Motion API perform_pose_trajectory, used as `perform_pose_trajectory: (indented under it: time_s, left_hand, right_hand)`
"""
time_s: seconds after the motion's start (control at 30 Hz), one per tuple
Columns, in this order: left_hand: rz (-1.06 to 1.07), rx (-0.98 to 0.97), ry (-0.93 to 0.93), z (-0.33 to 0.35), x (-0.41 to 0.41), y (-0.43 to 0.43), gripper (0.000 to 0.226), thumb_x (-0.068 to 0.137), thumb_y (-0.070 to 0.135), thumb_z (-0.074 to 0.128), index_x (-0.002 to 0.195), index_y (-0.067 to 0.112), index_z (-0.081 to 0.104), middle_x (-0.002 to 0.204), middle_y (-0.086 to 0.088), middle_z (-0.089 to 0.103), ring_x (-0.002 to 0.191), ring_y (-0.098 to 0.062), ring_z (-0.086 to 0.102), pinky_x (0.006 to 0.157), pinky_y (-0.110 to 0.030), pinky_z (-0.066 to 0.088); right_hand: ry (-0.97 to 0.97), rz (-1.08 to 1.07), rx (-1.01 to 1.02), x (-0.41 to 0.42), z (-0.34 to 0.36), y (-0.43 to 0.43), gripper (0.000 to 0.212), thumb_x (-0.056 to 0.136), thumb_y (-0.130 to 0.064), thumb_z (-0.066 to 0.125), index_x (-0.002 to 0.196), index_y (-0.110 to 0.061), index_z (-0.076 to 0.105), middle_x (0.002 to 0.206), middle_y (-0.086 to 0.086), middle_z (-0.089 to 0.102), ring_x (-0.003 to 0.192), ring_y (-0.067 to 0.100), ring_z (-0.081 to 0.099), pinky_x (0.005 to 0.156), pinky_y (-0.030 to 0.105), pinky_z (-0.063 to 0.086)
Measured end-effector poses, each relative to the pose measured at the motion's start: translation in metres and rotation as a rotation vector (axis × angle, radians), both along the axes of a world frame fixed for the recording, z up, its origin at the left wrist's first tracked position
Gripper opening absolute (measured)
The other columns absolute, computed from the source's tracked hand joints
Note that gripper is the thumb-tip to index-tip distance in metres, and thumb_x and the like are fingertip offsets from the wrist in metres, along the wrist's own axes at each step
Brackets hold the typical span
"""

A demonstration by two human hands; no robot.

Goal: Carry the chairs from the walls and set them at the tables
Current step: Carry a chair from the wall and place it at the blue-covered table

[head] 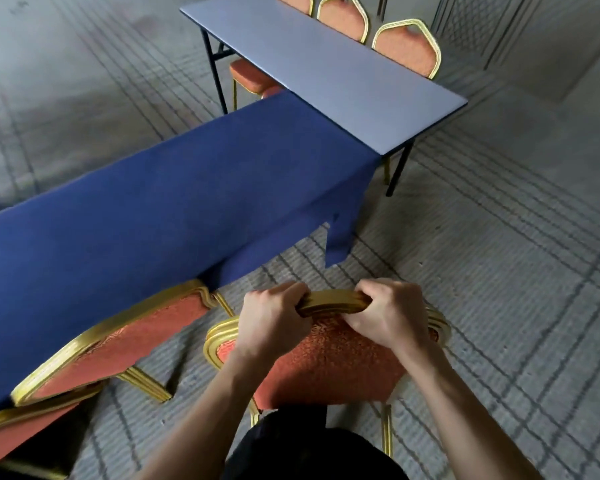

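A gold-framed chair with red-orange upholstery stands right below me, its backrest toward me. My left hand and my right hand both grip the top rail of its backrest, fingers curled over the gold frame. The chair stands on the carpet just short of the near end of the table with the dark blue cloth. Beyond it, a bare grey table with black legs runs toward the back.
A second matching chair sits tucked at the blue table to my left, and part of a third shows at the lower left. Several more chairs line the far side of the grey table. Patterned grey carpet lies open to the right.
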State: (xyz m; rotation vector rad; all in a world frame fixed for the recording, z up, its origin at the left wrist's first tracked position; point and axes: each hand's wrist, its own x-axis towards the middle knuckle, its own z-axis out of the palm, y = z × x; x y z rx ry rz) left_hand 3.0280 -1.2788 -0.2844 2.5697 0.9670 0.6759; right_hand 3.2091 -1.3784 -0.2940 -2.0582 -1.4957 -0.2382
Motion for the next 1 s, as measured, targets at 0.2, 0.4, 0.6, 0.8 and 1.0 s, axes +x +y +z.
perform_pose_trajectory:
  time_s: [0.2, 0.4, 0.6, 0.8, 1.0]
  left_hand:
    - [0.141, -0.041, 0.072, 0.002, 0.037, 0.083, 0.019, 0.055, 0.022, 0.069, 0.067, 0.02, 0.055, 0.06, 0.005, 0.055, 0.051, -0.023, 0.054, 0.043, -0.029, 0.042]
    - [0.247, -0.033, 0.077, 0.001, 0.06, 0.12, 0.026, 0.052, 0.016, 0.076, 0.066, 0.021, 0.055, 0.059, 0.006, 0.054, 0.048, -0.022, 0.051, 0.04, -0.026, 0.037]
    - [0.367, -0.035, 0.076, -0.007, 0.08, 0.14, 0.024, 0.059, 0.015, 0.076, 0.067, 0.022, 0.055, 0.059, 0.007, 0.051, 0.048, -0.02, 0.048, 0.039, -0.029, 0.041]
    - [0.461, -0.03, 0.115, -0.01, 0.115, 0.144, 0.019, 0.061, 0.019, 0.075, 0.067, 0.022, 0.057, 0.06, 0.008, 0.054, 0.05, -0.017, 0.051, 0.043, -0.025, 0.038]
    - [0.63, -0.082, 0.248, -0.012, 0.12, 0.161, 0.019, 0.063, 0.033, 0.075, 0.075, 0.025, 0.061, 0.064, 0.009, 0.06, 0.059, -0.019, 0.059, 0.053, -0.025, 0.031]
  right_hand:
    - [0.016, 0.082, -0.002, 0.042, 0.005, 0.097, 0.039, 0.067, -0.044, 0.075, 0.052, -0.014, 0.053, 0.05, 0.003, 0.054, 0.049, 0.028, 0.058, 0.045, 0.035, 0.039]
    - [0.044, 0.221, -0.005, 0.073, -0.001, 0.16, 0.031, 0.064, -0.036, 0.079, 0.054, -0.018, 0.055, 0.05, 0.001, 0.052, 0.048, 0.026, 0.056, 0.045, 0.033, 0.036]
    - [0.07, 0.397, -0.014, 0.101, -0.003, 0.208, 0.037, 0.07, -0.041, 0.072, 0.053, -0.018, 0.049, 0.05, -0.002, 0.05, 0.047, 0.02, 0.052, 0.046, 0.032, 0.035]
    - [0.098, 0.445, -0.053, 0.135, -0.008, 0.225, 0.033, 0.07, -0.042, 0.067, 0.054, -0.017, 0.052, 0.051, -0.003, 0.052, 0.048, 0.019, 0.052, 0.047, 0.03, 0.034]
    - [0.117, 0.483, -0.107, 0.14, -0.016, 0.247, 0.046, 0.073, -0.045, 0.077, 0.055, -0.018, 0.044, 0.051, -0.004, 0.047, 0.049, 0.019, 0.049, 0.045, 0.034, 0.036]
